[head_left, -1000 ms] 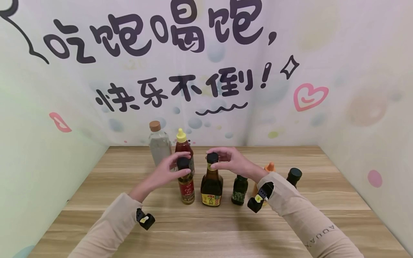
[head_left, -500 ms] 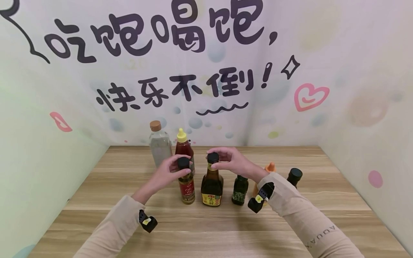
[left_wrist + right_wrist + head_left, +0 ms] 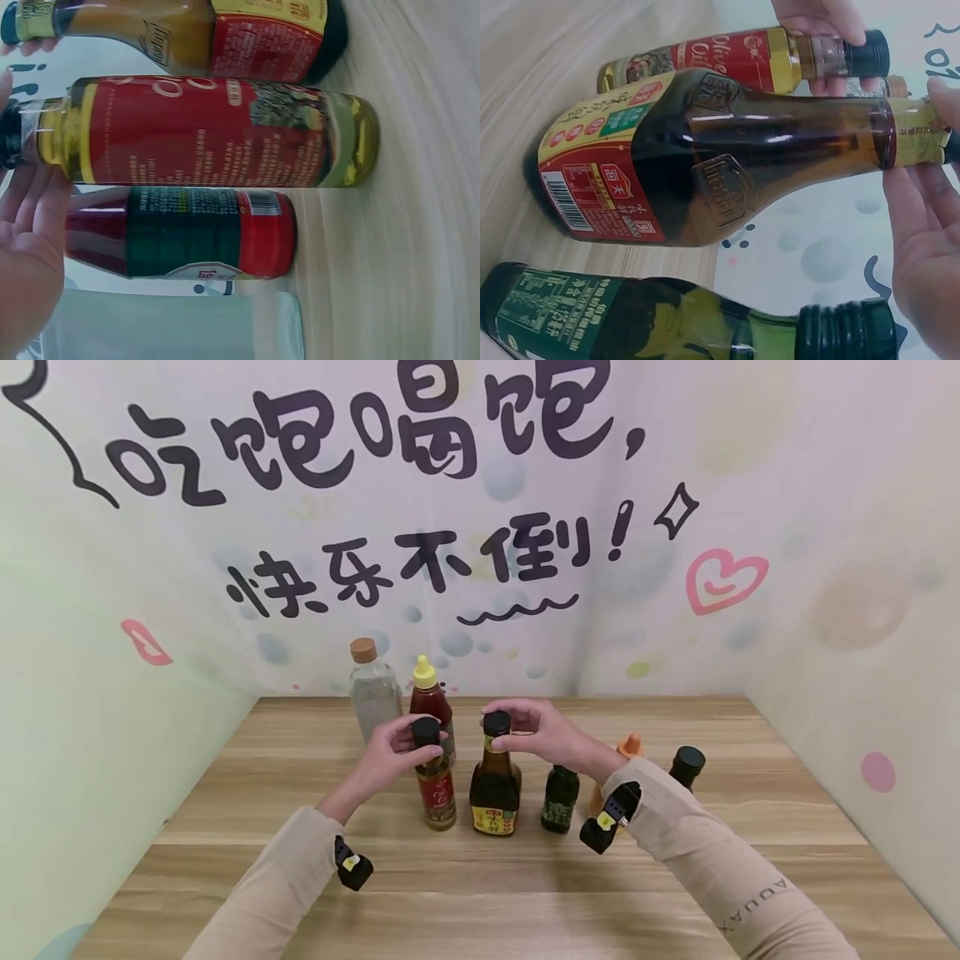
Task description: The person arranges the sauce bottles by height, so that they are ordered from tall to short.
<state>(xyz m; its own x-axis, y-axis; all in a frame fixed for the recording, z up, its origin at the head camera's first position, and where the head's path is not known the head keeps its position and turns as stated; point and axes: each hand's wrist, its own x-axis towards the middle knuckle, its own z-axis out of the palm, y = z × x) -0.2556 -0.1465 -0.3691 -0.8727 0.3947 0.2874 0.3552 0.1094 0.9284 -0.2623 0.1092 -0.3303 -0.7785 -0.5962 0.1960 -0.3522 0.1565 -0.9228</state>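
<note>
Left hand (image 3: 386, 758): fingers pinching the neck of a slim, red-labelled glass bottle (image 3: 437, 795). Right hand (image 3: 546, 732): fingers likewise pinching a broad brown glass bottle (image 3: 495, 785). Below both: wood-grain worktop (image 3: 480, 910).

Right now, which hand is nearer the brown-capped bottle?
Left hand: in front of the brown-capped bottle, holding the olive oil bottle. The right hand, holding the yellow-labelled bottle, is farther right.

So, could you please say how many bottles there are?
7, from left: clear bottle, red bottle behind olive oil, brown bottle, green bottle, orange bottle, black-capped bottle; others may be hidden.
</note>
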